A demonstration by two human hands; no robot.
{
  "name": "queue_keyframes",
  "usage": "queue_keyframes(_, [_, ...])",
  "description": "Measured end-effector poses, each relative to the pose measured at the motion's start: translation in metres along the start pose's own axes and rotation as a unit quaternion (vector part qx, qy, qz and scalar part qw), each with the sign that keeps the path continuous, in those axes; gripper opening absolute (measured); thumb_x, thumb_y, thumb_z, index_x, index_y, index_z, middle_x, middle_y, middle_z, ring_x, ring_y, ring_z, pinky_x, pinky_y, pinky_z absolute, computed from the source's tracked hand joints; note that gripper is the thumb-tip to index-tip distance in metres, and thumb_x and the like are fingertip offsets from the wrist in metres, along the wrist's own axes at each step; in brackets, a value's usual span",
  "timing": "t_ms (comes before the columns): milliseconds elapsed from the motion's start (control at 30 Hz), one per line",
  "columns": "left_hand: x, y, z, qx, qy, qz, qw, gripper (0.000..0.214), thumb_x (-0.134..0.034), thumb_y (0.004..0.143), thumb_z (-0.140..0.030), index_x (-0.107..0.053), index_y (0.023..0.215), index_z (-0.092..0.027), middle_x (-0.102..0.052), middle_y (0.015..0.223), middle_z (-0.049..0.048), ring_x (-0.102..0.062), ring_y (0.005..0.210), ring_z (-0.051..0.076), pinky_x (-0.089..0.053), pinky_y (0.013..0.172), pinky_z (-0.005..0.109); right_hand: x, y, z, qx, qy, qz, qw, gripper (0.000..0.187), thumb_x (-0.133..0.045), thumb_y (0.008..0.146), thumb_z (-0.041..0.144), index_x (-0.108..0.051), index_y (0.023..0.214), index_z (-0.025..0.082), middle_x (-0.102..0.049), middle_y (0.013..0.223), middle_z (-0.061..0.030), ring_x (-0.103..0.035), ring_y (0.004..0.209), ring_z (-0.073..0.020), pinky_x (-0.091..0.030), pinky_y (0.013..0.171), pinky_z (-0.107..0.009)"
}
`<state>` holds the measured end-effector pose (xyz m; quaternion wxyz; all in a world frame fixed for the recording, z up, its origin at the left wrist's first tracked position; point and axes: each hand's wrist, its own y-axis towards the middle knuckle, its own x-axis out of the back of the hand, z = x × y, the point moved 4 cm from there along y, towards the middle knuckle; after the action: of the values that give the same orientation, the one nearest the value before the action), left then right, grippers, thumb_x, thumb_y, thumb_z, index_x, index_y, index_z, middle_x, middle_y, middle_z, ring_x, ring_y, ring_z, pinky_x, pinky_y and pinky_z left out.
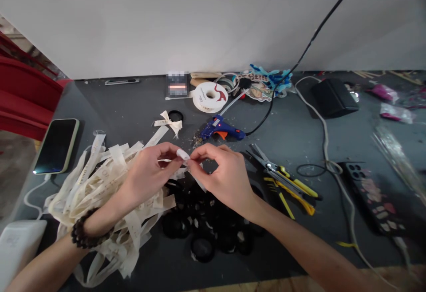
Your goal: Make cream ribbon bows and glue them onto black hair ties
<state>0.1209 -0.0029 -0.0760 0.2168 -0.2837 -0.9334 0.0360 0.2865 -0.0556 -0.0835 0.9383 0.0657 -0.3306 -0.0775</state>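
Between my two hands is a short piece of white ribbon [183, 154], pinched near its middle. The fingers of my left hand [151, 165] are closed on its left side, and my right hand [221, 172] grips it from the right. A tail of the ribbon hangs below my right fingers. Left of and under my left hand lies a heap of cut cream ribbon strips [103, 185] with printed letters. Beneath both hands is a pile of black hair ties [203, 245]. Just beyond my fingers lies a blue glue gun [221, 128] with an orange trigger.
A ribbon bow [169, 123] lies beside a black hair tie [175, 116]. A ribbon spool [210, 96] stands near the wall. Scissors and yellow-handled tools [286, 181] lie right. Phones [56, 145] rest at both sides. A black cable [313, 39] runs down to the glue gun.
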Motion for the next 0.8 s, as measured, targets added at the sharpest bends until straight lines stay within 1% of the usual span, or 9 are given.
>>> queue_keyframes(100, [0.002, -0.002, -0.004, -0.072, 0.06, -0.035, 0.995, 0.029, -0.072, 0.087, -0.014, -0.071, 0.115, -0.023, -0.077, 0.115, 0.003, -0.073, 0.1, 0.017, -0.059, 0.085, 0.026, -0.002, -0.001, -0.001, 0.01, -0.02, 0.003, 1.0, 0.012, -0.073, 0.077, 0.016, -0.069, 0.082, 0.026, -0.077, 0.077, 0.0059, -0.069, 0.075, -0.0186, -0.048, 0.077, -0.034])
queue_keyframes(167, [0.001, -0.004, -0.007, -0.135, 0.133, -0.063, 0.98, 0.025, -0.07, 0.087, -0.008, -0.075, 0.106, -0.024, -0.079, 0.107, 0.0007, -0.073, 0.096, 0.016, -0.057, 0.087, 0.026, -0.003, -0.001, 0.001, 0.032, -0.022, 0.001, 0.999, 0.012, -0.073, 0.077, 0.015, -0.067, 0.081, 0.025, -0.076, 0.076, 0.0061, -0.069, 0.073, -0.0172, -0.047, 0.078, -0.034])
queue_keyframes(233, [0.001, -0.007, -0.008, -0.187, 0.203, -0.11, 0.955, 0.023, -0.065, 0.089, -0.004, -0.077, 0.094, -0.024, -0.08, 0.093, -0.0007, -0.074, 0.087, 0.015, -0.056, 0.08, 0.024, -0.003, -0.002, 0.002, 0.047, -0.017, -0.007, 0.999, 0.009, -0.073, 0.081, 0.019, -0.066, 0.082, 0.024, -0.076, 0.078, 0.0058, -0.07, 0.073, -0.0161, -0.046, 0.082, -0.035])
queue_keyframes(300, [0.001, -0.009, -0.008, -0.212, 0.252, -0.157, 0.931, 0.023, -0.064, 0.09, -0.004, -0.077, 0.092, -0.023, -0.079, 0.087, -0.0007, -0.073, 0.083, 0.015, -0.053, 0.073, 0.024, -0.004, -0.003, 0.003, 0.039, 0.004, -0.003, 0.999, 0.007, -0.073, 0.085, 0.023, -0.067, 0.089, 0.024, -0.078, 0.085, 0.0045, -0.073, 0.079, -0.0169, -0.047, 0.085, -0.035])
queue_keyframes(400, [0.003, -0.008, -0.01, -0.192, 0.268, -0.163, 0.93, 0.012, -0.069, 0.09, -0.011, -0.076, 0.09, -0.021, -0.077, 0.082, -0.0014, -0.072, 0.078, 0.015, -0.051, 0.071, 0.024, -0.007, -0.002, 0.001, 0.015, 0.054, 0.024, 0.998, 0.013, -0.073, 0.087, 0.026, -0.069, 0.099, 0.024, -0.08, 0.094, 0.0028, -0.074, 0.086, -0.0175, -0.049, 0.085, -0.033])
queue_keyframes(500, [0.007, -0.006, -0.015, -0.161, 0.235, -0.133, 0.949, 0.008, -0.072, 0.091, -0.019, -0.073, 0.083, -0.02, -0.076, 0.078, -0.0029, -0.07, 0.073, 0.013, -0.049, 0.07, 0.024, -0.007, -0.002, 0.002, 0.032, 0.046, 0.017, 0.998, 0.005, -0.071, 0.088, 0.021, -0.069, 0.091, 0.024, -0.079, 0.086, 0.0035, -0.073, 0.078, -0.0161, -0.049, 0.082, -0.032])
queue_keyframes(567, [0.01, -0.004, -0.016, -0.132, 0.2, -0.108, 0.965, 0.011, -0.072, 0.091, -0.022, -0.073, 0.081, -0.02, -0.077, 0.079, -0.0036, -0.07, 0.072, 0.012, -0.048, 0.069, 0.023, -0.005, -0.002, 0.003, 0.048, 0.025, 0.006, 0.999, 0.007, -0.071, 0.086, 0.017, -0.069, 0.087, 0.024, -0.077, 0.081, 0.0043, -0.07, 0.074, -0.0155, -0.047, 0.082, -0.032])
queue_keyframes(700, [0.011, 0.0, -0.012, -0.074, 0.125, -0.055, 0.988, 0.008, -0.07, 0.09, -0.02, -0.076, 0.086, -0.023, -0.078, 0.081, -0.005, -0.069, 0.071, 0.011, -0.048, 0.065, 0.021, -0.001, 0.0, 0.001, 0.033, 0.048, 0.019, 0.998, 0.007, -0.076, 0.086, 0.02, -0.072, 0.087, 0.025, -0.077, 0.082, 0.0055, -0.068, 0.076, -0.0145, -0.047, 0.079, -0.03])
queue_keyframes(800, [0.011, 0.0, -0.011, -0.077, 0.125, -0.054, 0.988, 0.013, -0.067, 0.09, -0.014, -0.076, 0.089, -0.023, -0.078, 0.081, -0.0054, -0.066, 0.068, 0.009, -0.045, 0.062, 0.02, 0.001, 0.001, 0.001, 0.036, 0.051, 0.023, 0.998, 0.006, -0.078, 0.086, 0.022, -0.073, 0.087, 0.025, -0.077, 0.081, 0.0058, -0.068, 0.077, -0.0143, -0.046, 0.08, -0.03])
